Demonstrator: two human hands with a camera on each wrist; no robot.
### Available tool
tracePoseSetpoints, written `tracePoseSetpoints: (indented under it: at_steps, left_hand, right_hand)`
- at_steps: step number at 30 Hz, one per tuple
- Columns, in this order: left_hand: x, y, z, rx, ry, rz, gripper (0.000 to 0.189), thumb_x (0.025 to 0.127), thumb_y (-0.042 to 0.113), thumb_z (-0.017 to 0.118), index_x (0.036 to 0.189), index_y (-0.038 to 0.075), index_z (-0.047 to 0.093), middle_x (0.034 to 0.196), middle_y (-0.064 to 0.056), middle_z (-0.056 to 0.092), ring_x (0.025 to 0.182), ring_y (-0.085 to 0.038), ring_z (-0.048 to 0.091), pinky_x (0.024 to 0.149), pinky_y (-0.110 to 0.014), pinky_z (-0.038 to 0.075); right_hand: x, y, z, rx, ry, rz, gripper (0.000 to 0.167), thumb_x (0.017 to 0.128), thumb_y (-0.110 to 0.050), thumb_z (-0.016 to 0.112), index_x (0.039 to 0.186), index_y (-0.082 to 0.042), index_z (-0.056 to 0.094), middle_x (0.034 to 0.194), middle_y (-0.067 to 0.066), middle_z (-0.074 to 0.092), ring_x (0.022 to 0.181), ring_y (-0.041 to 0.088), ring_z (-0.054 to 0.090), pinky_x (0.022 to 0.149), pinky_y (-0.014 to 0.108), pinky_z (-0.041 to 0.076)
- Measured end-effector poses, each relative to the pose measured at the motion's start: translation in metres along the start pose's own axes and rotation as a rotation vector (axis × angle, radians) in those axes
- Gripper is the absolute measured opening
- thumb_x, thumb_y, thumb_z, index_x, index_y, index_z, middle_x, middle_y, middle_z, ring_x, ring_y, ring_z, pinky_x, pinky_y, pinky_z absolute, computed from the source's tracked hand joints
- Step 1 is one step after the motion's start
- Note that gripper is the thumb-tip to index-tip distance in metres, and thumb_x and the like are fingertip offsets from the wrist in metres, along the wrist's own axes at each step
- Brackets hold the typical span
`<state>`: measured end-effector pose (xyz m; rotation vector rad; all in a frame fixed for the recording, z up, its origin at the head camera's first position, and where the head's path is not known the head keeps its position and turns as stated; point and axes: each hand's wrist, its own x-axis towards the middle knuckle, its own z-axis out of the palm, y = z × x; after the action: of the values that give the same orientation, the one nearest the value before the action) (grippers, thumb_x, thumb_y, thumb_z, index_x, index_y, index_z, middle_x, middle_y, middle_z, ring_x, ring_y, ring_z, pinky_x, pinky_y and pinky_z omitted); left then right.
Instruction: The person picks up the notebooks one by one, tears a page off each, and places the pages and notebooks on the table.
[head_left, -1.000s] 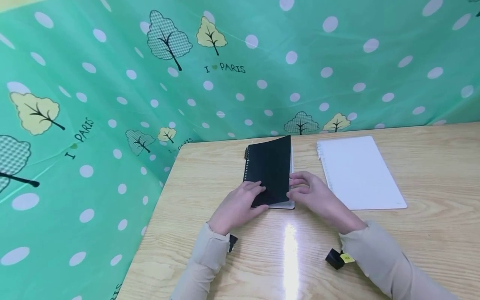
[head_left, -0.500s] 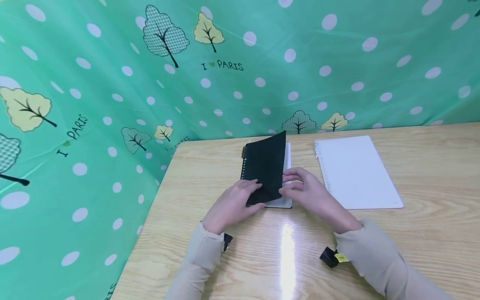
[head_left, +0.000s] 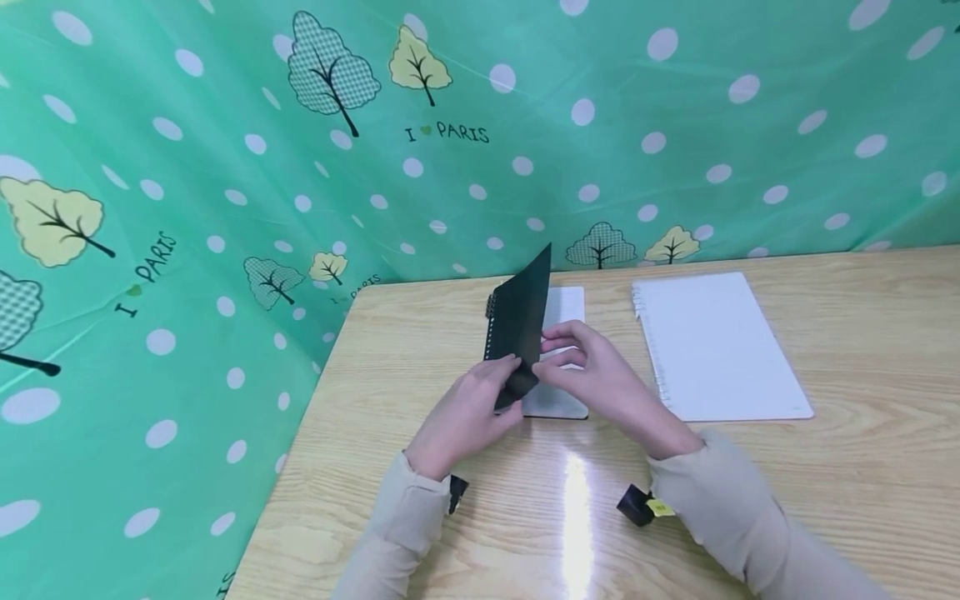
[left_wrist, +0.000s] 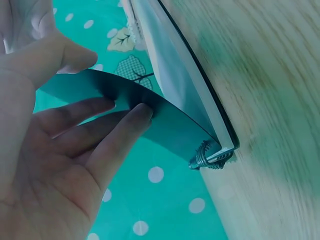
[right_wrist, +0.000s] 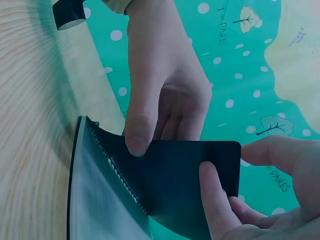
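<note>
A black-covered spiral notebook [head_left: 566, 302] lies on the wooden table, white page showing under its raised front cover [head_left: 517, 315]. That cover stands tilted up from the coil [left_wrist: 209, 156] on the left side. My left hand [head_left: 467, 410] holds the cover low near the binding, its thumb on the inner face in the right wrist view and fingers against the outer face in the left wrist view. On the free edge, my right hand [head_left: 592, 367] pinches the cover near its lower corner, one finger [right_wrist: 212, 187] lying on the inner face.
To the right lies a larger white spiral notebook [head_left: 723, 350], flat, coil toward the left. A green dotted cloth [head_left: 480, 167] hangs behind and to the left of the table [head_left: 847, 500]. A black device [head_left: 636, 505] sticks out at the right wrist.
Both hands stay on the black notebook. The right hand has moved left and slightly up, bringing the cover's free edge higher and further left; more white page now shows.
</note>
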<state>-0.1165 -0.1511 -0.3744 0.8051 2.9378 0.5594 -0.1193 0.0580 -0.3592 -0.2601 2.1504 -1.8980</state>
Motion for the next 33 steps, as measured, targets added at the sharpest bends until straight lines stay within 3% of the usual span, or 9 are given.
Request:
tracePoseSetpoints:
  at_steps: [5, 15, 25, 30, 33]
  left_hand:
    - [0.001, -0.001, -0.003, -0.060, 0.064, 0.032, 0.050, 0.092, 0.020, 0.067, 0.137, 0.002, 0.054, 0.131, -0.013, 0.063, 0.117, -0.022, 0.062, 0.101, -0.035, 0.051]
    - [0.000, -0.005, -0.009, -0.177, 0.125, 0.013, 0.043, 0.091, 0.014, 0.067, 0.132, 0.008, 0.059, 0.115, -0.006, 0.069, 0.094, -0.015, 0.071, 0.082, -0.029, 0.059]
    - [-0.007, -0.011, -0.011, -0.167, 0.197, -0.012, 0.028, 0.092, 0.011, 0.065, 0.120, 0.007, 0.062, 0.110, -0.011, 0.072, 0.095, -0.023, 0.072, 0.079, -0.035, 0.060]
    - [-0.010, -0.015, -0.012, -0.233, 0.198, -0.037, 0.028, 0.094, 0.010, 0.064, 0.121, 0.007, 0.061, 0.118, -0.010, 0.070, 0.099, -0.021, 0.072, 0.080, -0.030, 0.060]
    - [-0.012, -0.017, -0.014, -0.283, 0.236, -0.054, 0.032, 0.091, 0.008, 0.064, 0.123, 0.010, 0.061, 0.121, -0.008, 0.069, 0.099, -0.020, 0.072, 0.079, -0.026, 0.060]
  right_hand:
    - [0.003, -0.005, 0.004, 0.008, 0.012, -0.024, 0.053, 0.094, -0.020, 0.066, 0.138, 0.000, 0.046, 0.133, 0.016, 0.056, 0.116, 0.025, 0.061, 0.097, 0.035, 0.051]
    - [0.009, -0.015, 0.020, 0.052, 0.029, -0.056, 0.049, 0.094, -0.019, 0.065, 0.137, -0.001, 0.048, 0.132, 0.014, 0.056, 0.114, 0.025, 0.060, 0.095, 0.036, 0.052]
    - [0.018, -0.020, 0.039, 0.085, 0.051, -0.110, 0.044, 0.094, -0.017, 0.066, 0.131, -0.001, 0.049, 0.133, 0.016, 0.054, 0.114, 0.026, 0.060, 0.094, 0.036, 0.054]
    - [0.022, -0.021, 0.048, 0.061, 0.072, -0.154, 0.041, 0.094, -0.017, 0.067, 0.129, -0.002, 0.051, 0.131, 0.012, 0.055, 0.117, 0.026, 0.059, 0.100, 0.037, 0.052]
    - [0.024, -0.021, 0.052, 0.051, 0.051, -0.150, 0.043, 0.095, -0.025, 0.066, 0.131, -0.006, 0.052, 0.131, 0.010, 0.056, 0.119, 0.024, 0.057, 0.102, 0.040, 0.050]
